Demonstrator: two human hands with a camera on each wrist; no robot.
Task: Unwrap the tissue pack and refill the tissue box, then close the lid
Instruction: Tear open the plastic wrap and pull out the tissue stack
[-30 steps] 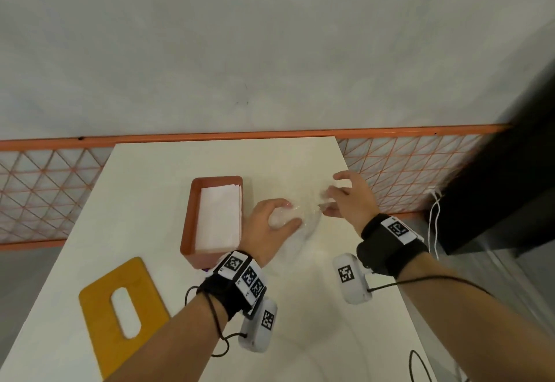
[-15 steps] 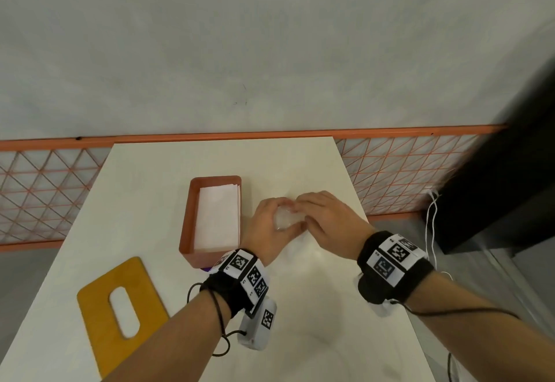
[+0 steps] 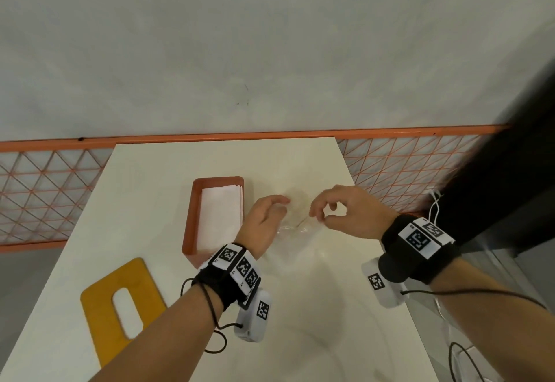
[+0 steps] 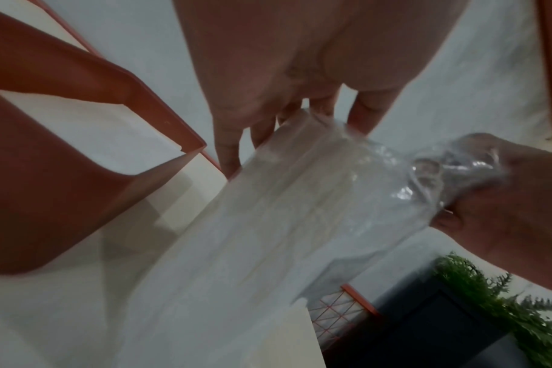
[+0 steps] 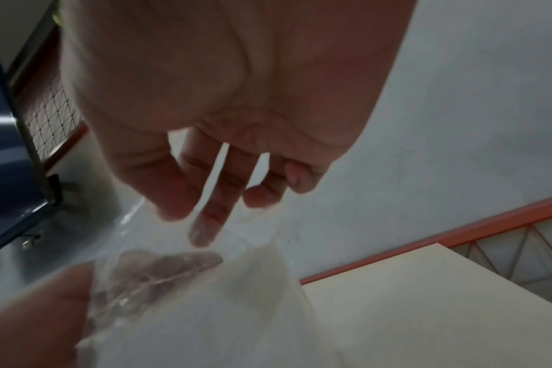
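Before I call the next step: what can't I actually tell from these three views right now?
- Left hand fingertips: head view, hidden behind its own back.
- Clear crumpled plastic wrapper: right wrist view is blurred, so the right hand grip is unclear; the left wrist view shows it pinching.
- Orange rectangular tissue box: how deep the white tissue stack sits, hidden by its walls.
- Yellow slotted wooden lid: underside unseen.

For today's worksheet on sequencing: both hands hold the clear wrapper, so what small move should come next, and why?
Probably set the empty wrapper aside: tissues already fill the orange box, and the yellow lid lies off it.
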